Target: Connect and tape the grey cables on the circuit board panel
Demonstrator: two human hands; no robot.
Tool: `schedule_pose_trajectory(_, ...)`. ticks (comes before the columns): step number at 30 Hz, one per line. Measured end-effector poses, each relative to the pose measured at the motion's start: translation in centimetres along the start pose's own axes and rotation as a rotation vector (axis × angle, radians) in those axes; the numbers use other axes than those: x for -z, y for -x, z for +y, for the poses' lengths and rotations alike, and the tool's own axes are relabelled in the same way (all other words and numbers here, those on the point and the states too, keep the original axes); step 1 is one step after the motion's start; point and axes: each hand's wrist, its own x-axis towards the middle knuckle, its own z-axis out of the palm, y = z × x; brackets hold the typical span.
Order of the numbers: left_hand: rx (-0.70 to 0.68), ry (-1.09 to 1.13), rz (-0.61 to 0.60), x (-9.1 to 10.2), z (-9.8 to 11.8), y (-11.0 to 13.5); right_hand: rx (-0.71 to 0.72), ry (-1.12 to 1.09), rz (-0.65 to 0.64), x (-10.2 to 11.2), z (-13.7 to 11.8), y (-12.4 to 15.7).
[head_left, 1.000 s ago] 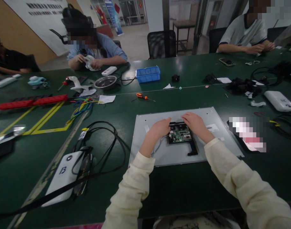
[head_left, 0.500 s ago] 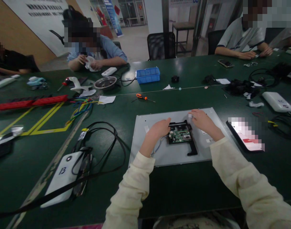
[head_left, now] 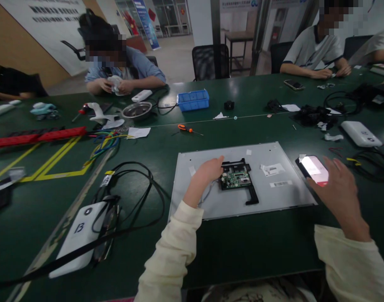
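A grey flat metal panel (head_left: 261,149) lies before me, with white labels on it. On its middle sits a black plastic bracket (head_left: 252,195) framing a green circuit board (head_left: 239,179). The fingers of my left hand (head_left: 209,173) are closed at the bracket's left side, hiding that part. A thin grey cable (head_left: 207,193) runs out below this hand. Over at the panel's right, my right hand (head_left: 339,191) hovers open, fingers apart, above a smartphone (head_left: 314,167) with a lit screen. The hand covers part of the phone; whether it touches the screen I cannot tell.
Beyond the panel lie an orange screwdriver (head_left: 186,128) and a blue basket (head_left: 193,100). A white power bank (head_left: 81,239) with black cables lies left. Another white device (head_left: 361,133) is at right. A metal bowl (head_left: 137,110) stands farther back. Several people sit around the table.
My right hand has left the panel's top right and moved right, over the phone, uncovering the labels. A small white piece now lies where it was. My left hand stays at the bracket.
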Motion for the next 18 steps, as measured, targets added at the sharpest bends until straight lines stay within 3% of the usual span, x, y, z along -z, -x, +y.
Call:
schedule_pose_trajectory(3,0.002,0.003,-0.006,0.1,0.1,0.0,-0.113,0.033,-0.044,0.1,4.0,1.3)
schedule_pose_trajectory(6,0.008,0.002,-0.001,0.1,0.1,-0.1,-0.129,-0.017,-0.092,-0.4,5.6,1.6)
schedule_pose_trajectory(18,0.016,0.02,-0.028,0.0,0.0,-0.4,-0.177,-0.057,-0.08,0.1,2.1,-0.3)
